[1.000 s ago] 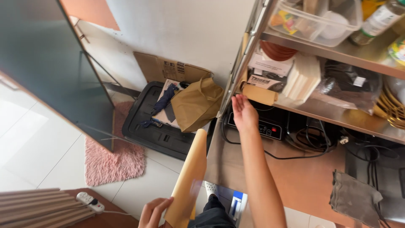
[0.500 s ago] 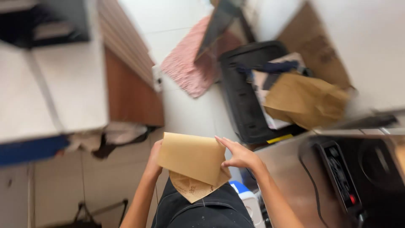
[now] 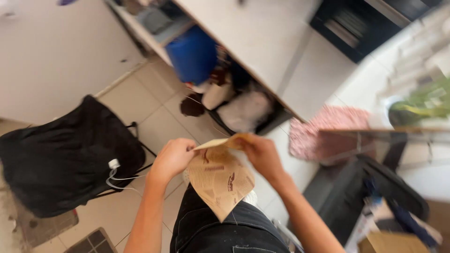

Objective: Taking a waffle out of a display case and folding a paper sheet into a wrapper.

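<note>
A pale tiled floor [image 3: 154, 126] fills most of the view, with a white counter [image 3: 262, 37] running across the top and a blue bin [image 3: 193, 55] and pale bags tucked beneath it. A black fabric-covered chair [image 3: 61, 150] stands at the left, a pink shaggy mat [image 3: 323, 136] and an open black case [image 3: 365, 197] at the right — all blurred. In the middle, above black trousers [image 3: 220, 229], a printed brown paper bag [image 3: 220, 178] is held up at its top edge. The left hand [image 3: 172, 158] is pinched on one corner, the right hand [image 3: 260, 152] on the other. The mouth is judged to be in the course of being opened; steady pulling apart of the two lips is called for next — gently, as thin paper tears.
</note>
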